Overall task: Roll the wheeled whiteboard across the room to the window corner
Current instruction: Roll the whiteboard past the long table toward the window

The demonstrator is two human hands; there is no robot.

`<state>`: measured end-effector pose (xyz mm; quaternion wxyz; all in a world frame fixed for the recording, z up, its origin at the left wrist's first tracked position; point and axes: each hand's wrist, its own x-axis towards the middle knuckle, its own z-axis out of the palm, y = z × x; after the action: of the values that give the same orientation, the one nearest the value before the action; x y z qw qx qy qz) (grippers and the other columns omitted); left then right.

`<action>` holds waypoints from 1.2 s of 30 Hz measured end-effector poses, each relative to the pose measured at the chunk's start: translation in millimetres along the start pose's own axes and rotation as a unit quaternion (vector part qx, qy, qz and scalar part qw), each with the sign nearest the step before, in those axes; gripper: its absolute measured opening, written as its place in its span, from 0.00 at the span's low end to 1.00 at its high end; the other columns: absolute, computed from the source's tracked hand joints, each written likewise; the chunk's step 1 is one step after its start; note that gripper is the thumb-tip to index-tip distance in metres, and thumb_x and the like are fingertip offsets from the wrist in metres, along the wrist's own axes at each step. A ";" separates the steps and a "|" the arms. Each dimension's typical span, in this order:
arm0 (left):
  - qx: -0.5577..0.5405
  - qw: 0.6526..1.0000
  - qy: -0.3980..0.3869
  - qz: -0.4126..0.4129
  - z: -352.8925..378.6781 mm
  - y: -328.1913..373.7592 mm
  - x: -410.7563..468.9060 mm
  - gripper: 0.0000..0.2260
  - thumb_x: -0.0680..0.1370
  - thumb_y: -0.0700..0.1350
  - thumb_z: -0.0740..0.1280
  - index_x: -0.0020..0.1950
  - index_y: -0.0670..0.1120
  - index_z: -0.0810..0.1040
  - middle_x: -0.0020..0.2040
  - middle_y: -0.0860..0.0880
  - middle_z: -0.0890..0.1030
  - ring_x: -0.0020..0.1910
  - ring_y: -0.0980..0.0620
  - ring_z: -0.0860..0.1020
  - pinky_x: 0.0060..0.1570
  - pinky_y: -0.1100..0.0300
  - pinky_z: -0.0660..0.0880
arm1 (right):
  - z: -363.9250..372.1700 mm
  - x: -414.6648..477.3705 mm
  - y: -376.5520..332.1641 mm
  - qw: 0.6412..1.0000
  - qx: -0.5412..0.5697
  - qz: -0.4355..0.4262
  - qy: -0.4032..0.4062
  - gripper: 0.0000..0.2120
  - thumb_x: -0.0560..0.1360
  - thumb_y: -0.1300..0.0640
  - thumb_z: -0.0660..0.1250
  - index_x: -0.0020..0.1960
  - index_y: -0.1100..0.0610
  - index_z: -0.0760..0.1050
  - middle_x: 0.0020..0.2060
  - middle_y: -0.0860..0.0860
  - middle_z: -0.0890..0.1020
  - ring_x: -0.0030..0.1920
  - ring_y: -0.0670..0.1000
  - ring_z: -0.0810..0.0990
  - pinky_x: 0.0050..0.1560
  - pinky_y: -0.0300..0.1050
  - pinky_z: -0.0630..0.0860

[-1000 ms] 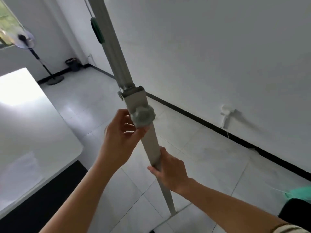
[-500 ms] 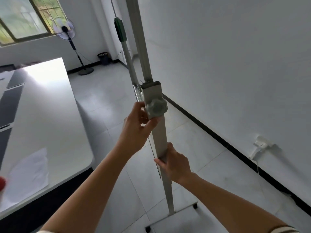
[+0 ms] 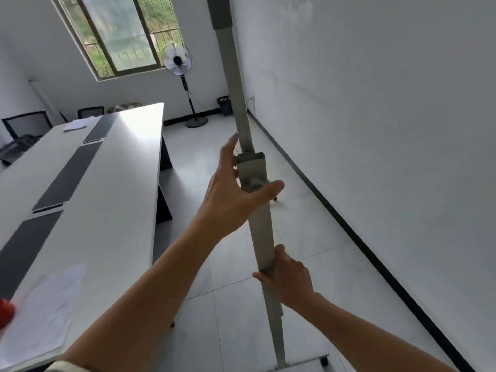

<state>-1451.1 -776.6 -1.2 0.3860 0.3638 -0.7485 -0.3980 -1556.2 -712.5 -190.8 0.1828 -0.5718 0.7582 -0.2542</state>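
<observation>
The whiteboard stand's grey upright post (image 3: 261, 232) runs from top centre down to its wheeled foot (image 3: 308, 362) at the bottom. My left hand (image 3: 233, 194) wraps the post at the clamp with the knob, thumb across the front. Lower down, my right hand (image 3: 290, 277) grips the same post. The board's face is seen edge-on and barely shows. The window (image 3: 123, 33) is in the far wall at upper left, with the corner to its right.
A long white conference table (image 3: 88, 200) fills the left side, with papers and a red object (image 3: 5, 312) on it. A standing fan (image 3: 178, 63) and a dark bin (image 3: 225, 104) stand near the far corner. A white wall runs along the right.
The view has swung left and up, bringing the window and far corner into sight. Both hands stay on the post; my left thumb now lies over the knob.
</observation>
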 end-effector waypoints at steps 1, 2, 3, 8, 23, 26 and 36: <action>0.009 1.000 0.022 -0.009 6.8 0.9 18.7 0.45 0.64 0.56 0.78 0.74 0.57 0.56 0.50 0.56 0.74 0.48 0.53 0.80 0.48 0.53 0.82 | -3.5 18.0 2.6 1.000 -0.003 -0.003 -0.004 0.28 0.69 0.38 0.70 0.57 0.56 0.66 0.51 0.51 0.83 0.46 0.56 0.84 0.46 0.44 0.79; 0.013 0.999 0.047 -0.017 14.1 -0.3 36.9 0.44 0.65 0.54 0.78 0.74 0.56 0.56 0.49 0.55 0.74 0.45 0.53 0.80 0.48 0.53 0.82 | -6.4 36.0 5.1 1.000 -0.003 -0.004 -0.009 0.28 0.69 0.38 0.70 0.57 0.56 0.66 0.51 0.52 0.83 0.46 0.56 0.84 0.46 0.44 0.79; 0.012 0.997 0.070 -0.023 20.9 -3.9 54.6 0.43 0.66 0.52 0.78 0.74 0.55 0.57 0.48 0.53 0.74 0.43 0.54 0.79 0.47 0.54 0.82 | -8.8 53.9 6.8 1.000 0.000 -0.003 -0.012 0.27 0.70 0.39 0.70 0.57 0.57 0.66 0.51 0.52 0.82 0.46 0.56 0.84 0.45 0.44 0.78; -0.032 0.990 0.135 -0.027 40.4 -36.1 143.4 0.35 0.69 0.44 0.74 0.70 0.53 0.60 0.46 0.49 0.76 0.35 0.56 0.75 0.36 0.67 0.77 | -11.8 150.3 16.3 1.000 0.006 -0.011 -0.004 0.28 0.69 0.39 0.70 0.58 0.56 0.66 0.52 0.52 0.83 0.45 0.56 0.85 0.48 0.46 0.81; -0.005 0.991 0.132 -0.005 35.6 -141.2 444.8 0.30 0.65 0.48 0.73 0.63 0.52 0.63 0.56 0.46 0.72 0.53 0.43 0.77 0.52 0.46 0.79 | -14.8 457.4 14.2 0.999 -0.003 0.042 -0.015 0.29 0.70 0.41 0.70 0.61 0.56 0.63 0.57 0.53 0.82 0.53 0.58 0.83 0.55 0.50 0.79; 0.001 0.990 0.141 -0.006 31.1 -162.5 501.2 0.30 0.66 0.47 0.73 0.64 0.50 0.63 0.57 0.46 0.71 0.54 0.43 0.76 0.53 0.46 0.79 | -14.4 516.5 12.7 0.999 -0.005 0.044 -0.021 0.27 0.71 0.43 0.70 0.60 0.56 0.63 0.57 0.54 0.82 0.53 0.59 0.83 0.55 0.50 0.78; 0.011 0.984 0.174 -0.023 13.4 -250.5 698.2 0.29 0.63 0.52 0.70 0.60 0.56 0.62 0.55 0.40 0.77 0.46 0.47 0.78 0.42 0.57 0.79 | -1.2 732.5 22.8 0.999 -0.003 -0.022 -0.036 0.28 0.72 0.42 0.68 0.62 0.57 0.64 0.55 0.53 0.83 0.48 0.59 0.84 0.51 0.49 0.80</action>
<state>-1708.6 -1471.9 -24.7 0.4976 0.4485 -0.6656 -0.3290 -1779.0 -1410.6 -193.6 0.2028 -0.5980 0.7390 -0.2347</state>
